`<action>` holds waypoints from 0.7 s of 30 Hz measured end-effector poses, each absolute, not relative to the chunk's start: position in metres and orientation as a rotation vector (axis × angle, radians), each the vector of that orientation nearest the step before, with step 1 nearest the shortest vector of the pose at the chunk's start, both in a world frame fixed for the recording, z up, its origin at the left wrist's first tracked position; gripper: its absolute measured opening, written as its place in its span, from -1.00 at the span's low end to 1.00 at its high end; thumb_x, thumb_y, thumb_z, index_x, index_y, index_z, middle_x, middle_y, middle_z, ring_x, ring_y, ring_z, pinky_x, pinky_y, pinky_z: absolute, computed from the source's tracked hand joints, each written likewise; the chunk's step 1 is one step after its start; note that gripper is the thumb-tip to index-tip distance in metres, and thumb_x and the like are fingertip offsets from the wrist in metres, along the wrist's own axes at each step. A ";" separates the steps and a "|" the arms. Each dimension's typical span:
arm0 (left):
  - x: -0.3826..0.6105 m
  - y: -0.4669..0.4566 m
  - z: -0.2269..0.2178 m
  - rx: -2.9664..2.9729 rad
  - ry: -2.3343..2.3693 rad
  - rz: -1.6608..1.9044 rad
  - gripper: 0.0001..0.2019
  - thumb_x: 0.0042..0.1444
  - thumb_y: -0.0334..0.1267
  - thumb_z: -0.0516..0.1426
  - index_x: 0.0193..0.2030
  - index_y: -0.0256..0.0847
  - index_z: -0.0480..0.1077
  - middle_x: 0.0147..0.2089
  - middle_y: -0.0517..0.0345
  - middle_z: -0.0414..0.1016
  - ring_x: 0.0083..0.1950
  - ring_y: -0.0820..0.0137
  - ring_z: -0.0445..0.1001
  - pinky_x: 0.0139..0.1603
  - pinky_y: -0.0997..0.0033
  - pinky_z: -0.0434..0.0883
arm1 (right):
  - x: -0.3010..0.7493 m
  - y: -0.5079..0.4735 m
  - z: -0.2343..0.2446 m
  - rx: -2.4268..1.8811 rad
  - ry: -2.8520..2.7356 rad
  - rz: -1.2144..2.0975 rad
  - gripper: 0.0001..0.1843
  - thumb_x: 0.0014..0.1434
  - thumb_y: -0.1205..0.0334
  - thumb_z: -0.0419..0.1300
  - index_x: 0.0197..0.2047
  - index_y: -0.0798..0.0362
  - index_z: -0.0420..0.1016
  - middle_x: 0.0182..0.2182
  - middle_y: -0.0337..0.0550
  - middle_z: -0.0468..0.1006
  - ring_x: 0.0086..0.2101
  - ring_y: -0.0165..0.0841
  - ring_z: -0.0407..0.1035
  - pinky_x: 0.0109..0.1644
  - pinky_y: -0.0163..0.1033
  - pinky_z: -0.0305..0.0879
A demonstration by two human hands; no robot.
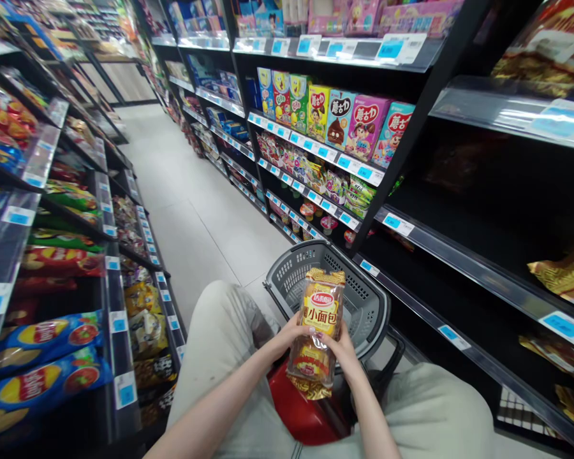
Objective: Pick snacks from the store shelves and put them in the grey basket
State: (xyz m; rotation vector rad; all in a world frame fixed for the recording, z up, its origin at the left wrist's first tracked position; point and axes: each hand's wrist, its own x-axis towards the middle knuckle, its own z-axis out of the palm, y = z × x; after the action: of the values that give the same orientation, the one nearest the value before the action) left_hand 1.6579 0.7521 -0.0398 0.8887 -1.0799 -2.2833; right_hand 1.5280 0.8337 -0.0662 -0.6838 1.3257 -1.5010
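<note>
Both my hands hold a yellow and gold bag of small breads [317,322] upright in front of me. My left hand [291,333] grips its left edge with fingers curled. My right hand [344,344] wraps round the right side, fingers across the front of the bag. The bag hovers just above the near rim of a grey plastic shopping basket [363,306], which stands on the floor between my knees. Something red [301,411] lies under the bag, close to my lap.
I am crouched in a shop aisle. Black shelves with chip bags [43,370] line the left. Shelves on the right carry colourful snack boxes [344,124] and gold bags [567,271]. The light tiled floor [186,185] runs ahead.
</note>
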 end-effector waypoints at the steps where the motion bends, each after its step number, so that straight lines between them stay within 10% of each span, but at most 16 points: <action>1: 1.658 0.752 -0.041 0.889 -1.079 -2.284 -0.44 -0.26 -0.36 0.25 -0.04 -0.32 0.21 -0.07 -0.11 0.43 -0.08 0.17 0.42 -0.01 0.19 0.29 | 1.528 0.834 -0.067 -0.680 1.323 -1.499 -0.30 -0.17 0.22 0.31 0.03 0.04 0.09 0.02 -0.02 0.32 -0.01 -0.24 0.26 0.08 -0.12 0.16; 21: 1.662 0.749 -0.043 0.883 -0.876 -2.402 -0.51 -0.21 -0.32 0.23 -0.05 -0.32 0.31 -0.13 -0.07 0.49 -0.15 0.20 0.46 -0.08 0.27 0.33 | 1.523 0.835 -0.064 -0.458 1.256 -1.585 -0.34 -0.14 0.03 0.27 0.05 -0.04 0.23 0.05 -0.15 0.31 0.05 -0.26 0.18 0.09 -0.15 0.11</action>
State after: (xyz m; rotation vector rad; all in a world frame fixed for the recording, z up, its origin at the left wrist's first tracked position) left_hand 1.6618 0.7494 -0.0430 0.8830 -0.8759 -2.4017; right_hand 1.5225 0.8355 -0.0636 -0.4579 1.2560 -1.5852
